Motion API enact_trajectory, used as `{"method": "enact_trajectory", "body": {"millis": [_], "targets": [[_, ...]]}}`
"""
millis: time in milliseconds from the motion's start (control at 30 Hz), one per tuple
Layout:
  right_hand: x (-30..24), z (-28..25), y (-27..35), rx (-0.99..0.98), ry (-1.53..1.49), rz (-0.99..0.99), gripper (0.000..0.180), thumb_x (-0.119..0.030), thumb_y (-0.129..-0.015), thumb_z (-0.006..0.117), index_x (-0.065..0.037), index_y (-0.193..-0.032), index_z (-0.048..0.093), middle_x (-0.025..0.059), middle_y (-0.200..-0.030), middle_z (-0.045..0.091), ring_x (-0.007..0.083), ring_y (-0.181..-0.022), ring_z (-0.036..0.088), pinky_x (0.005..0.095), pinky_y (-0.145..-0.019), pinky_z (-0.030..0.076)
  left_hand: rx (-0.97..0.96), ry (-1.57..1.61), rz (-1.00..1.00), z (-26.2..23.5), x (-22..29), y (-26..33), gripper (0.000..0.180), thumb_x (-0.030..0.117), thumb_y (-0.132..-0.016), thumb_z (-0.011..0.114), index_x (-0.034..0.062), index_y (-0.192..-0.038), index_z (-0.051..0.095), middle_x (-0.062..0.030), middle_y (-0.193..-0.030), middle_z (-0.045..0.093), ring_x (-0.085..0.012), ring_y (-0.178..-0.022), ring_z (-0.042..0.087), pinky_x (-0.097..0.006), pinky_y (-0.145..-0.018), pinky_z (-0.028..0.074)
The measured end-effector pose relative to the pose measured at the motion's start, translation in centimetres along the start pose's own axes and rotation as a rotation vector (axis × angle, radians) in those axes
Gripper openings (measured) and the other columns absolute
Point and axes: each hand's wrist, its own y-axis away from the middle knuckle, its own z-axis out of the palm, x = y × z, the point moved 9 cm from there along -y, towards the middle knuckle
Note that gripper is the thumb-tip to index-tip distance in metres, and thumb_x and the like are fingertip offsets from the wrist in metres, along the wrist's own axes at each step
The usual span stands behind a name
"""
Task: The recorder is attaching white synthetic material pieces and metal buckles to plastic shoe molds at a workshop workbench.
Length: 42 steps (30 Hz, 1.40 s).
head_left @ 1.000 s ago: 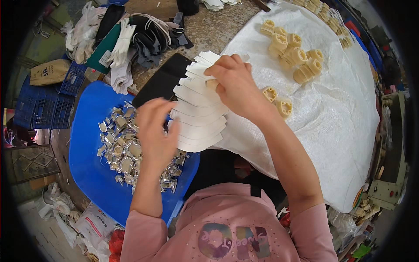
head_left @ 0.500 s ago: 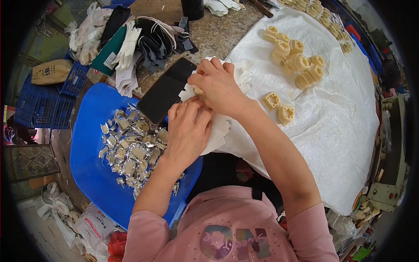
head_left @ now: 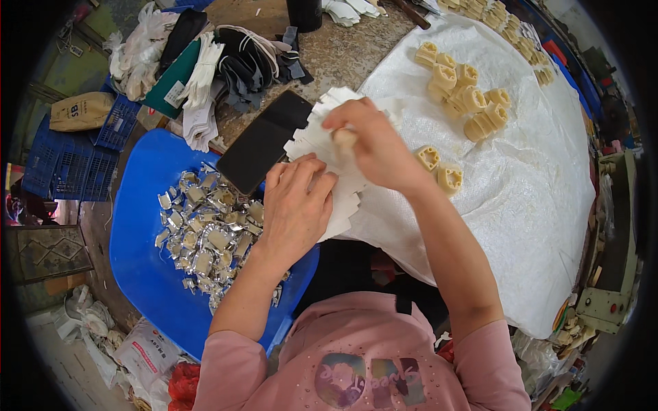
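My left hand (head_left: 296,205) lies flat on a fanned stack of white paper pieces (head_left: 327,147) and presses it from the left. My right hand (head_left: 373,144) grips the same stack from above, thumb tucked under the top sheets. The stack sits at the near edge of a white woven sheet (head_left: 521,198). Two cream moulded parts (head_left: 439,168) lie just right of my right wrist. A blue plastic chair seat (head_left: 147,260) with several small silver metal pieces (head_left: 205,233) is under my left forearm.
A black flat slab (head_left: 264,140) lies beside the paper stack. More cream moulded parts (head_left: 466,96) are grouped farther on the sheet. Gloves and cloth scraps (head_left: 219,65) are piled at the back left. Blue crates (head_left: 62,164) stand at the left.
The stack has fanned out again and lifted toward the sheet's edge. My right hand rose onto its top. My left hand slid down to its lower left side.
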Motion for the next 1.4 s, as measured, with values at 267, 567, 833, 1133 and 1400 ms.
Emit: {"method": "enact_trajectory", "body": {"millis": [267,567,833,1133,1400], "targets": [[0.6,-12.9,3.2,0.523,-0.667,0.148,0.009,0.002,-0.089,0.051,-0.001,-0.097,0.051,0.0101,-0.090,0.062,0.0187,-0.085,0.062,0.0296,-0.080,0.049,0.012,0.047,-0.033,-0.3,0.0,-0.3,0.028,-0.003,-0.067,0.063,0.0065,-0.094,0.062,-0.0097,-0.101,0.058,-0.0271,-0.105,0.056,-0.039,-0.088,0.037],[-7.8,-4.9,6.2,0.188,-0.078,-0.207,0.031,0.010,-0.060,0.054,-0.004,-0.087,0.053,0.0080,-0.090,0.056,0.0301,-0.083,0.052,0.0377,-0.072,0.045,0.063,1.492,-0.567,1.5,0.0,0.3,0.040,0.023,-0.096,0.045,-0.0023,-0.126,0.050,-0.0076,-0.109,0.061,-0.0126,-0.092,0.059,-0.026,-0.080,0.045],[-8.7,-6.5,9.9,0.314,-0.476,-0.170,0.030,0.014,-0.068,0.058,-0.002,-0.093,0.052,0.0129,-0.090,0.058,0.0317,-0.081,0.055,0.0398,-0.071,0.046,-0.013,1.154,-0.717,2.6,-0.5,2.3,0.035,0.016,-0.097,0.045,-0.0002,-0.128,0.052,-0.0072,-0.095,0.063,-0.0073,-0.079,0.058,-0.022,-0.065,0.047],[-7.9,-12.9,13.0,0.490,-0.318,-0.043,0.022,0.002,-0.081,0.059,0.000,-0.102,0.054,0.0118,-0.079,0.060,0.0266,-0.078,0.053,0.0370,-0.074,0.042,0.099,0.064,-0.322,-2.1,-1.1,-0.5,0.038,-0.004,-0.077,0.060,0.0087,-0.113,0.064,-0.0097,-0.095,0.059,-0.0277,-0.087,0.053,-0.034,-0.081,0.044],[-5.8,-11.0,14.2,0.393,-0.015,0.122,0.035,0.004,-0.069,0.063,-0.004,-0.103,0.059,0.0098,-0.080,0.057,0.0282,-0.076,0.053,0.0367,-0.074,0.040,-0.022,0.178,-0.065,-2.1,3.4,-1.6,0.047,0.007,-0.063,0.074,0.0080,-0.109,0.065,-0.0110,-0.108,0.055,-0.0301,-0.098,0.051,-0.038,-0.086,0.042]]}}
